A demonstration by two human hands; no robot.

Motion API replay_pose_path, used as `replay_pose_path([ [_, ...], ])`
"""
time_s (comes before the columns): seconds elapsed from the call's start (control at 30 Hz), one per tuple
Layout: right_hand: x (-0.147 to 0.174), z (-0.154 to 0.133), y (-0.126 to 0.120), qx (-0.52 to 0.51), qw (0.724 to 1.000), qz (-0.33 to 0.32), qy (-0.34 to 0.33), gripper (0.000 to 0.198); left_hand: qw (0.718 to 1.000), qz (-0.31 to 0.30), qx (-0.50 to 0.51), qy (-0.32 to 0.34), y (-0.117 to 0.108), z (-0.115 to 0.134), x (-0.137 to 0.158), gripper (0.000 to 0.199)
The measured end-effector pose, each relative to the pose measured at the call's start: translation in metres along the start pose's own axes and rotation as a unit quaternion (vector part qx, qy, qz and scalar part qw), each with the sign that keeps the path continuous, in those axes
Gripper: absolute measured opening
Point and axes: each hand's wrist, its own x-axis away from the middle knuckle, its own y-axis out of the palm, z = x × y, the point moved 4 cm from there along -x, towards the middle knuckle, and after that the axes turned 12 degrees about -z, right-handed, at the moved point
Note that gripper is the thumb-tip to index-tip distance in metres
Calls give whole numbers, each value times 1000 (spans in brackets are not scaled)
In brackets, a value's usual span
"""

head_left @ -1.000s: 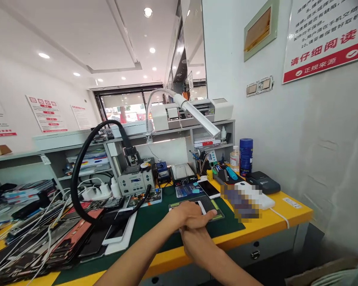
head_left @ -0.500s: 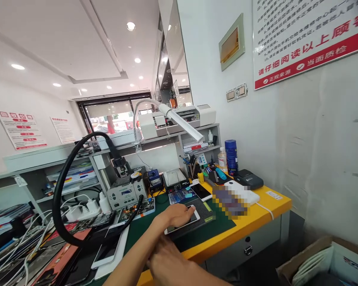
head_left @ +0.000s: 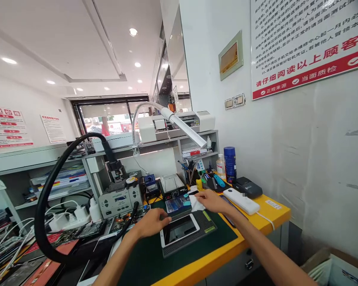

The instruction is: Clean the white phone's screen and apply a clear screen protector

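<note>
A white-framed phone with a dark screen [head_left: 180,229] lies face up on a dark textured pad [head_left: 209,226] on the green mat [head_left: 143,258]. My left hand [head_left: 152,223] is at the phone's upper left corner, with the thumb over the edge. Its thumb and forefinger are apart; the other fingers are partly hidden. Beyond the pad, my right hand [head_left: 211,200] pinches a crumpled white tissue [head_left: 196,203] between thumb and fingers. Under my right forearm a dark phone [head_left: 229,218] is partly covered.
A white power-bank-like block [head_left: 241,200] with a cable lies right, near a black case [head_left: 247,186] and blue spray can [head_left: 230,163]. A black hose [head_left: 40,206] arches at left before a grey soldering station [head_left: 119,202]. A lamp [head_left: 187,129] hangs above.
My hands have moved apart. The phone now lies on the pad, uncovered by my hand. My right hand has reached out and taken hold of the tissue. The view has shifted slightly.
</note>
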Motion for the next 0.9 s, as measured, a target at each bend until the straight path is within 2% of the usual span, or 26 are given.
replay_pose_path([
  [0.1, -20, 21, -6, 28, 998, 22, 51, 41, 999, -12, 30, -17, 6, -18, 11, 59],
  [0.2, -33, 22, -7, 48, 997, 24, 54, 50, 997, -42, 59, -13, 16, -29, 13, 69],
  [0.27, -44, 13, -2, 48, 998, -21, 24, 48, 996, -53, 70, -5, 21, -33, 12, 72],
  [0.33, -55, 1, 7, 40, 994, -96, -15, 47, 996, -51, 75, 2, 25, -36, 9, 71],
  [0.43, -70, -11, 23, 27, 976, -208, -55, 53, 996, -43, 83, 9, 28, -39, 7, 66],
  [0.53, -82, -14, 36, 19, 957, -281, -68, 60, 995, -41, 95, 11, 30, -43, 5, 62],
  [0.73, -83, -13, 47, 49, 937, -337, -78, 90, 989, -56, 138, -13, 32, -48, 3, 57],
  [0.9, -75, -16, 52, 67, 938, -331, -81, 95, 985, -72, 157, -30, 31, -48, 2, 56],
])
